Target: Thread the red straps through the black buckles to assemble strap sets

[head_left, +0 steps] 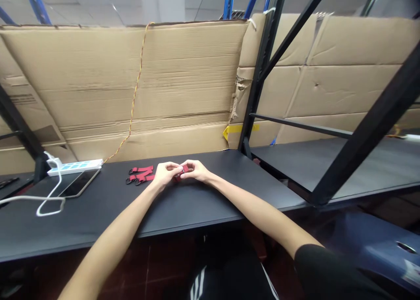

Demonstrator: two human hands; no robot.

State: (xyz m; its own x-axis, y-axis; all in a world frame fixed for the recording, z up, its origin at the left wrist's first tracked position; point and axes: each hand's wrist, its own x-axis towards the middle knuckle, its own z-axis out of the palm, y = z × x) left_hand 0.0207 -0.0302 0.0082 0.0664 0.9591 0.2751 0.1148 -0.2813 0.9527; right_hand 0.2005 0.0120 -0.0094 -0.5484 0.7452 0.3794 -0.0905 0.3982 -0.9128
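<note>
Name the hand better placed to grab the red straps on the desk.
Left, probably: the left hand sits nearest the red straps with clips; the right hand is farther, beyond the red piece both hands pinch.

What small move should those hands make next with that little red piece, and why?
I'd guess the left hand should turn the small red piece slightly while the right hand holds it. Fingers of both hands pinch it and hide most of it, so a turn could show it better. Red straps with metal clips lie nearby on the black table.
</note>
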